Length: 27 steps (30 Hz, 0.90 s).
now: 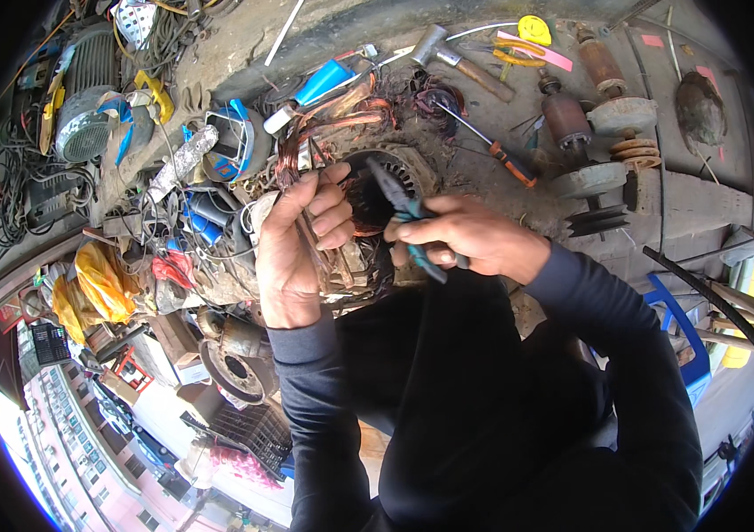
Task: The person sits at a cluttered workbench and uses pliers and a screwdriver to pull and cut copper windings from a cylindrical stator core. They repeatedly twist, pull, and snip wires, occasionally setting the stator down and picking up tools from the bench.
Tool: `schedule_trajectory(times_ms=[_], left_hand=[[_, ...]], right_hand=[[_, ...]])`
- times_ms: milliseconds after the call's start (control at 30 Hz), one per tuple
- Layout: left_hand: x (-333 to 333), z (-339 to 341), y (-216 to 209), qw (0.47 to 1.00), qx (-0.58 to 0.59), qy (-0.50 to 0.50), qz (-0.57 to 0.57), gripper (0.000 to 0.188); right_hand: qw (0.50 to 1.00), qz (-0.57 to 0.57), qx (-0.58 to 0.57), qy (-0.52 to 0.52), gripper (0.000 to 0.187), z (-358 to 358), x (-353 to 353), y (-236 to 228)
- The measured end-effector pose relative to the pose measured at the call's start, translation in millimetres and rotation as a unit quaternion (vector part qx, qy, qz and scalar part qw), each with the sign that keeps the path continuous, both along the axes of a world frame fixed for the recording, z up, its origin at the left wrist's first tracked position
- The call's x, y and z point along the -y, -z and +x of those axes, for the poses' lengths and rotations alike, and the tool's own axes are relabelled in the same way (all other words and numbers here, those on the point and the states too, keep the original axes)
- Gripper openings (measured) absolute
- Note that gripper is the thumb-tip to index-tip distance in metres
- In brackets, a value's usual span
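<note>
Fingers (328, 199) gripping tangled reddish copper wire (328, 120), right hand (461, 235) holding pliers (408, 217)

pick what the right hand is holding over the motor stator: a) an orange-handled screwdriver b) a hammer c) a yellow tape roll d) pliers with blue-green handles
d: the right hand closes on pliers with blue-green handles, their dark jaws pointed at the stator, while the left hand grips a bundle of copper wire. The hammer and orange-handled screwdriver lie untouched on the bench behind.
</note>
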<state>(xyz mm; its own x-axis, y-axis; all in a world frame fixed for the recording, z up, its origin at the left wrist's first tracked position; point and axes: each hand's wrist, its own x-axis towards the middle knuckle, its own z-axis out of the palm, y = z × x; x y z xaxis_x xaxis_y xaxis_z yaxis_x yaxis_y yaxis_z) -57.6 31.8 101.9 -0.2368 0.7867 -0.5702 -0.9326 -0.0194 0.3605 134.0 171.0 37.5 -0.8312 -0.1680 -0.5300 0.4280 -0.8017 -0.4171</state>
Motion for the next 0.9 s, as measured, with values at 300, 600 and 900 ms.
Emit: schedule_trajectory(times_ms=[300, 600, 900], left_hand=[[-1.8, -5.0, 3.2, 0.997, -0.060, 0.037, -0.020, 0.045], [-5.4, 4.3, 3.5, 0.980, -0.156, 0.115, -0.051, 0.045], [1.6, 11.9, -4.0, 0.970, -0.182, 0.125, -0.104, 0.046]], right_hand=[[0.998, -0.047, 0.035, -0.036, 0.015, -38.8, 13.1, 9.2], [0.997, -0.052, -0.021, 0.049, 0.015, -65.5, 20.0, 36.4], [0.995, -0.055, -0.009, 0.080, 0.021, -70.0, 33.6, 54.0]])
